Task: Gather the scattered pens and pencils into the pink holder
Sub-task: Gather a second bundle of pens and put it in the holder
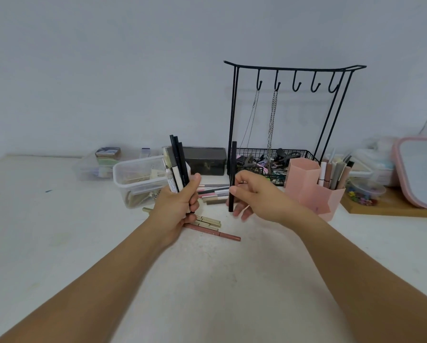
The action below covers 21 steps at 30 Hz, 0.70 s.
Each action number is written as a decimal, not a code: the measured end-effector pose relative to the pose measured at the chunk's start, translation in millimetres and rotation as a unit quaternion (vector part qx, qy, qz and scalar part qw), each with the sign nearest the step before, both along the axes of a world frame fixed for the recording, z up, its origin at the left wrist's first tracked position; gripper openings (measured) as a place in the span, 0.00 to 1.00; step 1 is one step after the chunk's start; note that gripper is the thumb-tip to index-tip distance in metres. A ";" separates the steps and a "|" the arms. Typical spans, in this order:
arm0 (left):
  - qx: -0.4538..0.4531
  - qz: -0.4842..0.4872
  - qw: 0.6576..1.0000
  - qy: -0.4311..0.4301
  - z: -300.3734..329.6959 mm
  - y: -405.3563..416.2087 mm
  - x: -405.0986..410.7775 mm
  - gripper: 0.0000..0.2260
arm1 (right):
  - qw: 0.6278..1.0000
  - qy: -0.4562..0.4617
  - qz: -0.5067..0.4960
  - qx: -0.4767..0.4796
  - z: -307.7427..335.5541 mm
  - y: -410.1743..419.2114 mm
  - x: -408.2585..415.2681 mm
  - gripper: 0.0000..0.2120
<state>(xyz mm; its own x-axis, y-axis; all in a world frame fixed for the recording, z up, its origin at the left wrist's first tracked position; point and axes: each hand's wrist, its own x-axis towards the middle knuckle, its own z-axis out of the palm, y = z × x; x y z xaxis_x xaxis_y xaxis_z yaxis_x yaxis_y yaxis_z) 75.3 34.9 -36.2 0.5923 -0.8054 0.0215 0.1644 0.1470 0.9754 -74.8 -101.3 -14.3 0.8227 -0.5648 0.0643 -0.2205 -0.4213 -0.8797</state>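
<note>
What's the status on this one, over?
Left hand shut on pen bundle. Right hand shut on black pen. Holder right, path clear. Loose pens on table.

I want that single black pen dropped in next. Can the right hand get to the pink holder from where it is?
Probably yes. The right hand holds the black pen upright just left of the pink holder, with nothing between them, and the holder's near compartments look open on top.
</note>
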 end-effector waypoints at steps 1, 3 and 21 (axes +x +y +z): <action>-0.002 -0.007 1.000 -0.001 -0.6 0.0 -1.2 0.14 | 1.000 -0.008 0.016 0.023 2.9 5.6 1.4 0.05; 0.002 -0.019 1.000 -0.010 -1.7 -0.4 -3.6 0.14 | 0.998 -0.016 0.044 0.046 6.6 15.1 3.2 0.04; -0.028 -0.055 0.996 -0.060 -3.8 1.5 -8.7 0.14 | 0.994 -0.020 0.029 -0.099 14.8 49.5 19.0 0.08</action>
<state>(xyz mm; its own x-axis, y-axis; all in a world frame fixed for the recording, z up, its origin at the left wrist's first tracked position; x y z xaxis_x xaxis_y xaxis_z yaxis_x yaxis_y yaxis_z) 66.7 36.5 -39.9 0.4911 -0.8608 0.1337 0.0645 0.1890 0.9798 -55.8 -51.8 0.5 0.8482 -0.4894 0.2027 -0.1574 -0.5982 -0.7857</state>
